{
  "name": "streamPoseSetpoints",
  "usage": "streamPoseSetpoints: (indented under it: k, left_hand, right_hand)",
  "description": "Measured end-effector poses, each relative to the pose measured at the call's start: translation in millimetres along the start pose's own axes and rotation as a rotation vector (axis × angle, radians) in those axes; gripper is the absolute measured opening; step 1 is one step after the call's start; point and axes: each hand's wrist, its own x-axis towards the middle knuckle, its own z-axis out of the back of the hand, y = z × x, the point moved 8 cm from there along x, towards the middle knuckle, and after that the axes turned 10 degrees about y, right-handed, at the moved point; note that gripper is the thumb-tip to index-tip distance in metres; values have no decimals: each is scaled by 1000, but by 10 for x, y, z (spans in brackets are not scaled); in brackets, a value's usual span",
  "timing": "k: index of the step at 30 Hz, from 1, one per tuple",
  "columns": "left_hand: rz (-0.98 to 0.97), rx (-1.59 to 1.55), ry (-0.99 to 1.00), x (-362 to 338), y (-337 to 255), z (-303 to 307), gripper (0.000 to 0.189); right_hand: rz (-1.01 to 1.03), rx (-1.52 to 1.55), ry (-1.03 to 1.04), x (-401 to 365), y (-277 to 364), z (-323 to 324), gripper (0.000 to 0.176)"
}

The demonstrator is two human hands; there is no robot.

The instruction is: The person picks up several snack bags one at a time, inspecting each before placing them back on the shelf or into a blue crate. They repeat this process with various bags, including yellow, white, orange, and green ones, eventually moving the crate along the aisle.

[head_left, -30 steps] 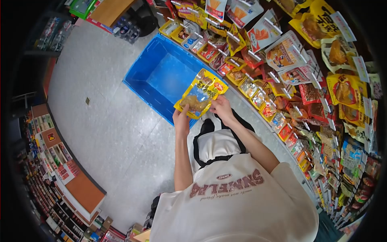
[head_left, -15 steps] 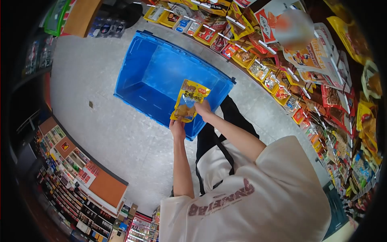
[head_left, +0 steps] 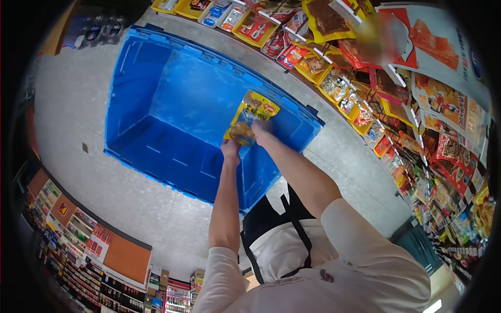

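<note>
Both hands are on a yellow snack pouch [head_left: 255, 108] with a clear window showing brown food inside. My left hand [head_left: 230, 149] is closed on its lower left corner. Gripping the right edge near the bottom is my right hand [head_left: 261, 131], its fingers partly blurred. The pouch is tilted, its top leaning to the right, over the inside of a large blue plastic crate [head_left: 172, 136]. The crate's floor and walls show with nothing lying on the visible parts.
Shelves along the right hold yellow trays [head_left: 255, 27] of packaged snacks, with hanging pouches [head_left: 454, 156] above them. Bottles [head_left: 99, 32] stand at the upper left. A grey floor [head_left: 68, 104] surrounds the crate. Stocked shelves [head_left: 78, 266] and a brown board [head_left: 125, 262] are at the lower left.
The view has come nearer to the crate, which looks larger. Both hands have moved the pouch lower and further into the crate, still gripping it.
</note>
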Motion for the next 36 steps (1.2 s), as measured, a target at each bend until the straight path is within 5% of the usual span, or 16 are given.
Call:
streamPoseSetpoints:
  k: [6, 11, 14, 17, 18, 19, 20, 21, 23, 24, 31, 36]
  left_hand:
    - [26, 71, 182, 369, 38, -121, 34]
    - [-197, 42, 393, 298, -42, -232, 43]
    - [-39, 116, 299, 290, 70, -12, 67]
    - [14, 258, 208, -252, -163, -20, 79]
    - [-84, 360, 212, -204, -141, 63, 76]
    - [-186, 458, 201, -178, -135, 190, 73]
    - [-388, 669, 228, -368, -236, 212, 70]
    - [-594, 880, 237, -627, -362, 122, 66]
    - [-481, 817, 284, -1578, -760, -84, 64]
    - [-332, 741, 334, -1962, -827, -129, 62]
    - [-512, 515, 435, -2560, -1148, -51, 52]
    - [-574, 535, 621, -3444, -1579, -1080, 50]
  right_hand:
    - [-39, 95, 213, 160, 59, -40, 53]
    - [194, 230, 567, 665, -215, -440, 43]
    - [73, 333, 602, -560, 270, -247, 44]
    - [341, 78, 439, -751, 326, -84, 27]
    - [318, 190, 654, -881, 281, -138, 23]
    - [648, 56, 766, -909, 274, -171, 24]
    - [328, 270, 779, -1688, 397, 181, 32]
    - [356, 249, 822, -1878, 401, 328, 36]
    - [403, 183, 883, -2277, 360, 551, 45]
    - [425, 145, 854, -2519, 389, 754, 44]
    - [1083, 123, 415, -3772, 1363, 2132, 32]
    - [1480, 256, 81, -4618, 2462, 3007, 42]
